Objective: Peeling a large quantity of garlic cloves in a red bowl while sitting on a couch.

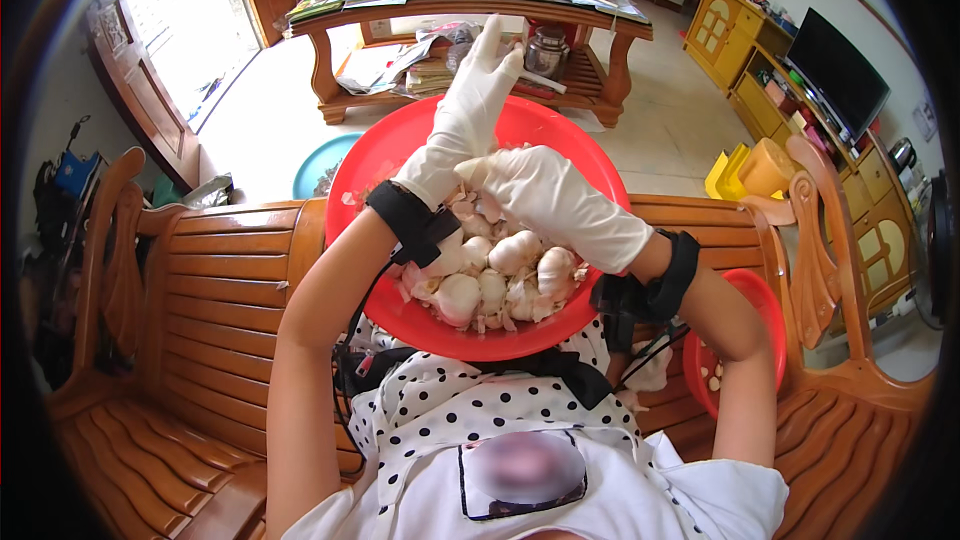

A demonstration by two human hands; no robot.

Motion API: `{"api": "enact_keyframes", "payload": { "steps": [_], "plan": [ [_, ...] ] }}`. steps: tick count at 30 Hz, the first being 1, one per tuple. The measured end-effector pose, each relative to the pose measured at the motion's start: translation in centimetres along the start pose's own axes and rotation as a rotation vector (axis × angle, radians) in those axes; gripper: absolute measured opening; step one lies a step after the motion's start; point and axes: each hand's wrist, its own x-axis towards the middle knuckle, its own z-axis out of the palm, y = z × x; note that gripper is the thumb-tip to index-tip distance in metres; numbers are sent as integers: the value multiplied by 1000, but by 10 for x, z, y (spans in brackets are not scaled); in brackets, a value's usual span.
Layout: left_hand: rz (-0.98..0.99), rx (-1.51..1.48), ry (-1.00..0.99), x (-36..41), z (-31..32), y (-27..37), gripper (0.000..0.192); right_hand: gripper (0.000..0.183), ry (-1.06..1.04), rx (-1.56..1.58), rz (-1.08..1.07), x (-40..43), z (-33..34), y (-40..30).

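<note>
Both my hands wear white gloves and are above a large red plastic basin [495, 349] on my lap. Whole garlic bulbs [515, 253] and loose papery skins fill its near half. My left hand [474, 101] is stretched forward over the basin's far side, fingers extended and apart, with nothing visible in it. Bent inward, my right hand [551, 191] has its fingertips at the left glove's wrist; whether it pinches the glove or holds anything is hidden. Black straps with small devices circle both wrists.
A smaller red basin [776, 315] with a few peeled cloves sits on the wooden bench [225, 270] at right. A blue basin [304, 172] with skins stands on the floor at left. Ahead is a cluttered wooden table [480, 10].
</note>
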Motion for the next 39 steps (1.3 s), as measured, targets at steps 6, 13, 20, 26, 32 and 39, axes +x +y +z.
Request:
{"api": "enact_keyframes", "payload": {
  "steps": [6,13,20,26,32,39],
  "plan": [
    [105,648,50,-5,-5,-2,61,19,-191,-422,-71,-8,11,-9],
    [317,1128,62,-12,-8,10,47,20,-320,-314,-36,-15,21,-7],
    [509,1169,75,-16,-1,23,41,21,-145,-770,-294,4,-2,3],
    [376,1301,74,-7,-12,-1,39,45,94,-501,107,-1,12,-8],
    [254,1522,-78,-8,-14,-5,37,27,89,-527,-124,11,36,-2],
    [208,1599,-115,-9,-22,-12,31,13,78,-273,-198,19,34,3]
  ]
}}
